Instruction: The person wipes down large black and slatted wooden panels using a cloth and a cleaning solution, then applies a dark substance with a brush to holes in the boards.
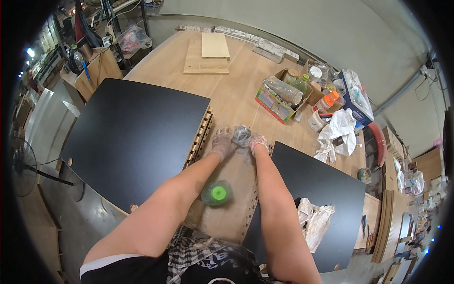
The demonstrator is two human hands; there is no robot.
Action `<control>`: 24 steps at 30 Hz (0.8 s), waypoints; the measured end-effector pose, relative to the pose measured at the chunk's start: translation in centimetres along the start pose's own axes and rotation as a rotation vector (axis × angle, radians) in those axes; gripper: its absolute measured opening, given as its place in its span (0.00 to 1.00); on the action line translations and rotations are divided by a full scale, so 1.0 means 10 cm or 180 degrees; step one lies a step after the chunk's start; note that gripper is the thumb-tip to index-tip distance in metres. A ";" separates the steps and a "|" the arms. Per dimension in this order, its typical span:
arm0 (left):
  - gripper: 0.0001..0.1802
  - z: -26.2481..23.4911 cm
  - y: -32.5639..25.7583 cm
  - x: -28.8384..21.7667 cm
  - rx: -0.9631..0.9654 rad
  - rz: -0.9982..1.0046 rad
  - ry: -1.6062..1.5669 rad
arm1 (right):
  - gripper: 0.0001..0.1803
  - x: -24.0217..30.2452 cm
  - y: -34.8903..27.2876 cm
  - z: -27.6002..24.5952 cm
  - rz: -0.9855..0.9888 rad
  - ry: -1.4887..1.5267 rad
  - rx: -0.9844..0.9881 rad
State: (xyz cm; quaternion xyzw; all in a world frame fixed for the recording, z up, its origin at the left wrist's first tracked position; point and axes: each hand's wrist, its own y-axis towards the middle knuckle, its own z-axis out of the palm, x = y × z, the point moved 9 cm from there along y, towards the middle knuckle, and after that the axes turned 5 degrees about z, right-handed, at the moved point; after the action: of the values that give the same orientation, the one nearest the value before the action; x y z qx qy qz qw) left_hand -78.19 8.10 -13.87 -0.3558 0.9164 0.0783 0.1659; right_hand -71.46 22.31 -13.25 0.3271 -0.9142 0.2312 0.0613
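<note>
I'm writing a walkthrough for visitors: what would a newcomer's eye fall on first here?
Probably the left black panel and the right black panel, both large, with a gap between them. Next, the bright green cap in that gap, and beyond it the left hand and right hand on either side of a grey bundle. The white cloth beyond the right black panel may also catch the eye.

Smooth wooden table, matt black panels, crumpled cloth, grey bundle of seemingly glossy plastic.
</note>
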 end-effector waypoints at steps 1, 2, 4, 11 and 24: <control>0.40 0.01 -0.02 0.01 0.0056 -0.0041 -0.0174 | 0.21 -0.05 0.04 0.04 0.0051 0.0094 -0.0057; 0.40 -0.02 -0.02 -0.08 0.0039 -0.0005 -0.0213 | 0.21 -0.12 0.07 0.05 0.0080 0.0069 -0.0098; 0.43 -0.02 -0.04 -0.19 0.0142 -0.0053 0.0050 | 0.20 -0.35 0.05 -0.18 0.0523 0.0678 -0.1059; 0.40 -0.08 -0.06 -0.18 0.0157 -0.0018 -0.0411 | 0.31 0.22 -0.28 -0.37 -0.1177 -0.1034 -0.2203; 0.37 -0.04 -0.09 -0.08 -0.0038 0.0005 -0.0275 | 0.41 0.30 -0.23 0.06 -0.0429 0.0146 -0.0440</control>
State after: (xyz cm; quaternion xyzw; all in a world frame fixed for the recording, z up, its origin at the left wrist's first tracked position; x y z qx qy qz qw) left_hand -77.12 7.89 -13.26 -0.3523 0.9082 0.0991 0.2030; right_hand -72.38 18.77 -12.07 0.3775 -0.9023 0.1703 0.1201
